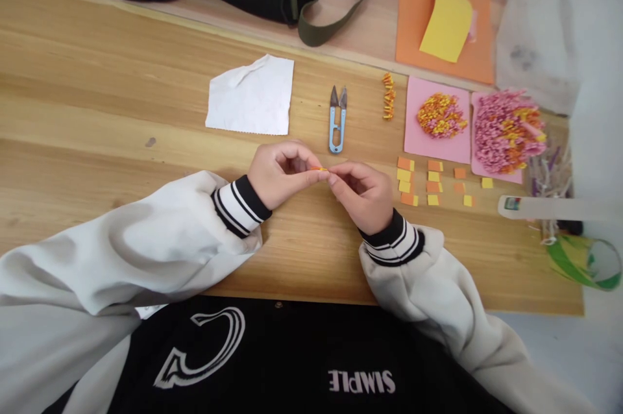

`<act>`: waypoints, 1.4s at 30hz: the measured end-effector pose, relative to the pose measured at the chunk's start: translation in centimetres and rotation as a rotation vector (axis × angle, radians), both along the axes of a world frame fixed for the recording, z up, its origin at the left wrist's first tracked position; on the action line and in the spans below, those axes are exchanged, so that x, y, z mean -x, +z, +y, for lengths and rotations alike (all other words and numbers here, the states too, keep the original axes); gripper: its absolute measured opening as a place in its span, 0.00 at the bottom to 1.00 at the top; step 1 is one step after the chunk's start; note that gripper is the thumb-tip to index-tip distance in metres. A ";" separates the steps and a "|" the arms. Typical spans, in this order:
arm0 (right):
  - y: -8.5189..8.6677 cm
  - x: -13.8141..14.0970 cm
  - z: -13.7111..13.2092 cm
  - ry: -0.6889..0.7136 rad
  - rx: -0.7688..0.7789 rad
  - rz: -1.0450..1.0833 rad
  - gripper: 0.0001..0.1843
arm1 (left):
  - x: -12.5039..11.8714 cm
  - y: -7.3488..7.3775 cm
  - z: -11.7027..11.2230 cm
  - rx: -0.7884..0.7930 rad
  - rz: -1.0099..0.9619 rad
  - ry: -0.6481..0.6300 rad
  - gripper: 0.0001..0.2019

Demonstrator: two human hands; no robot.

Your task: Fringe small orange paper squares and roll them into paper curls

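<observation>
Pinching orange-yel strip w/ L hand, R hand.

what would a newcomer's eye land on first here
Probably the large, mostly pink heap of small pieces, flecked orange and yellow, on a pink paper sheet at the wooden table's right. Then the left hand and right hand, meeting centrally at a tiny orange-and-yellow strip. Blue-handled snips with dark blades lie just beyond them.
</observation>
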State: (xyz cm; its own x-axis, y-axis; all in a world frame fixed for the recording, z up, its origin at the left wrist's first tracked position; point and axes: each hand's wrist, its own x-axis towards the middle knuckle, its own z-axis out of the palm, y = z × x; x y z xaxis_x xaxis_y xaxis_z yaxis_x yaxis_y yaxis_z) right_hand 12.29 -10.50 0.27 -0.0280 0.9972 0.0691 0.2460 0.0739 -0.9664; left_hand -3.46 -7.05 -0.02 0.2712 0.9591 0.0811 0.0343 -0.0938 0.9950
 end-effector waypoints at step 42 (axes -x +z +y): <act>0.6 0.0 0.3 -0.024 0.136 0.147 0.11 | 0.2 0.5 -0.1 -0.007 0.017 -0.085 0.10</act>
